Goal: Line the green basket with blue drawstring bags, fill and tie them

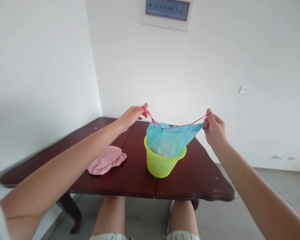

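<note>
A blue translucent drawstring trash bag [173,140] sits partly inside a yellow-green perforated plastic basket [162,166], its top pulled up above the rim. Pale contents show dimly through the plastic. My left hand [135,115] pinches one end of the bag's red drawstring [152,119], up and left of the basket. On the other side my right hand [214,126] is closed on the drawstring too, close to the bag's stretched right corner. Between the two hands the string runs along the bag's mouth.
The basket stands on a dark red-brown wooden table [135,170] with a wavy edge. A crumpled pink cloth [107,160] lies left of the basket, partly behind my left forearm. White walls [180,73] stand behind and to the left. My legs are below the table's front edge.
</note>
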`<state>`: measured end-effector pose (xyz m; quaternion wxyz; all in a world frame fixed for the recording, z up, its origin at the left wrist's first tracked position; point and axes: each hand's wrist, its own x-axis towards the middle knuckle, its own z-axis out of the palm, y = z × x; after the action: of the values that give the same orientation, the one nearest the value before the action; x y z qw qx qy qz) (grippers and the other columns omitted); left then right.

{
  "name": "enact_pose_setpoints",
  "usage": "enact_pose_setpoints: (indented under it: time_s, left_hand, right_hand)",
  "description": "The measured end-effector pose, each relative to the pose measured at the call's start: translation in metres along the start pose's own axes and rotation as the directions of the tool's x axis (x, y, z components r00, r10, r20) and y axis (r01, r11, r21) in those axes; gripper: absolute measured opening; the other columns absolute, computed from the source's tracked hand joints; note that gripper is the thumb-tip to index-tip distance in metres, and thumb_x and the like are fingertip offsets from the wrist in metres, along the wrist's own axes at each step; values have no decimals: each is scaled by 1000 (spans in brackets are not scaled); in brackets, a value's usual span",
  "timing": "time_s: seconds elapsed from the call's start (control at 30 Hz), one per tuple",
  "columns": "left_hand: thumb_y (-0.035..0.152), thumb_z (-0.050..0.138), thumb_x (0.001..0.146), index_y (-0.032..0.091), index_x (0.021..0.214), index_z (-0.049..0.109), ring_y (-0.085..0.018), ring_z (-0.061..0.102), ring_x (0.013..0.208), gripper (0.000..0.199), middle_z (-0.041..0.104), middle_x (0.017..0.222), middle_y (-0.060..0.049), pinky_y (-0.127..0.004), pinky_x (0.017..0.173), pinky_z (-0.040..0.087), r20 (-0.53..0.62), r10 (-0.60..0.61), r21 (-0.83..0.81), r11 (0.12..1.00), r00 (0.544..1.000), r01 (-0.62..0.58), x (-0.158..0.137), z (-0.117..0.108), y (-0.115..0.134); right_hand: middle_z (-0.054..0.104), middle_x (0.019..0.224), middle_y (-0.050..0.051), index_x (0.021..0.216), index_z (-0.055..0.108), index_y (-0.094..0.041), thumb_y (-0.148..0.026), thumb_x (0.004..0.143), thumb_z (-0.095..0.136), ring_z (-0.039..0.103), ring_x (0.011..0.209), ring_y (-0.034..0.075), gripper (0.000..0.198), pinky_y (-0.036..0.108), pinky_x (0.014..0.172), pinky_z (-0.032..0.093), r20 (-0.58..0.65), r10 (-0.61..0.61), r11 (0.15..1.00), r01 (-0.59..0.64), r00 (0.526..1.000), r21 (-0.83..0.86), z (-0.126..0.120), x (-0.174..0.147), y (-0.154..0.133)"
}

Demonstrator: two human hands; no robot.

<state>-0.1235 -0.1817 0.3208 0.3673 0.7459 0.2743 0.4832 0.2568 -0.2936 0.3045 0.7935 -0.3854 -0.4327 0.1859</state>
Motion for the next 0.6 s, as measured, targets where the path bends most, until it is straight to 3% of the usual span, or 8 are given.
enact_pose_setpoints:
  time_s: [0.07, 0.17, 0.3, 0.43, 0.5, 0.6]
  left_hand:
    - [96, 77, 95, 20, 88, 81, -30, 77, 123, 76, 87, 130, -15, -38, 97, 56, -25, -7, -155, 988, 1000, 3, -2, 6, 11]
    - [86, 88, 94, 19, 91, 80, -30, 82, 125, 68, 88, 132, -17, -39, 106, 60, -36, -42, -420, 907, 998, 23, 1, 20, 27]
    - [67, 87, 107, 19, 84, 71, -22, 87, 108, 55, 90, 122, -14, -31, 95, 63, -11, -156, -670, 735, 988, 108, 10, 42, 49]
    - [49, 73, 120, 18, 87, 69, -14, 78, 76, 45, 90, 113, -13, -27, 77, 62, 39, -293, -760, 612, 955, 219, 14, 70, 69]
    - [39, 73, 119, 17, 97, 76, -10, 69, 65, 31, 90, 118, -13, -26, 74, 61, 19, -283, -750, 630, 959, 201, 14, 83, 77]
    - [26, 78, 109, 18, 113, 83, -3, 51, 54, 10, 89, 135, -12, -25, 73, 59, 6, -153, -661, 741, 988, 118, 9, 97, 83]
  right_hand:
    - [44, 54, -10, 72, 61, -24, -79, 65, 113, 34, 48, 6, 76, 22, 43, 28, 27, -5, 1000, 6, 1000, -25, 3, 0, -11]
    - [49, 51, -10, 80, 66, -24, -76, 60, 116, 35, 46, 6, 75, 22, 44, 27, 45, -4, 996, 8, 999, -94, 9, 1, -26]
    - [86, 86, 4, 94, 75, -24, -76, 65, 113, 73, 69, 14, 71, 25, 61, 53, 86, -54, 993, 63, 995, -97, 24, -6, -41]
    - [93, 104, 7, 101, 74, -27, -77, 72, 109, 86, 92, 22, 68, 32, 81, 64, 208, -60, 993, 79, 976, -85, 42, -20, -52]
    - [93, 110, 9, 103, 75, -27, -77, 78, 106, 87, 96, 23, 64, 35, 86, 65, 324, -61, 988, 102, 944, -112, 49, -27, -58]
    - [93, 113, 11, 104, 77, -26, -78, 87, 101, 86, 91, 23, 60, 36, 83, 66, 463, -59, 979, 141, 884, -145, 57, -37, -69]
